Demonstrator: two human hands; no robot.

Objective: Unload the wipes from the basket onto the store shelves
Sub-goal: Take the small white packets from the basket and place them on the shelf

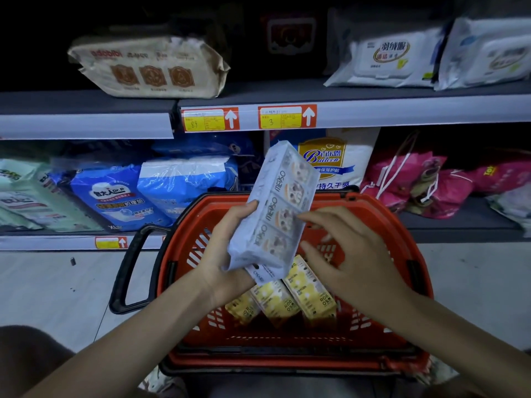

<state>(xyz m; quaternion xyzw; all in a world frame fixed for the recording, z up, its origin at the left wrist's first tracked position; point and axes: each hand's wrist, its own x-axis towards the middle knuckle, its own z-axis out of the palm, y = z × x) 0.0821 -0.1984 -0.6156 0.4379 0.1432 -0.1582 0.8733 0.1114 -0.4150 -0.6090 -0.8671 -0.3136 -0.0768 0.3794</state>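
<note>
left hand [230, 248]: grip closed round the lower end of the MEDSO wipes multipack [277, 205]
MEDSO wipes multipack: tilted up, above the red basket [382, 225]
handling: we judge it light, soft and film-slick, so take it mid-body
right hand [353, 254]: grip open, fingers spread beside the pack
yellow wipe packs [304, 285]: lying in the basket

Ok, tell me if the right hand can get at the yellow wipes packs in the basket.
Probably yes. The right hand hovers open above the yellow wipes packs in the basket; the MEDSO pack gripped by the left hand covers only their far ends.
</note>
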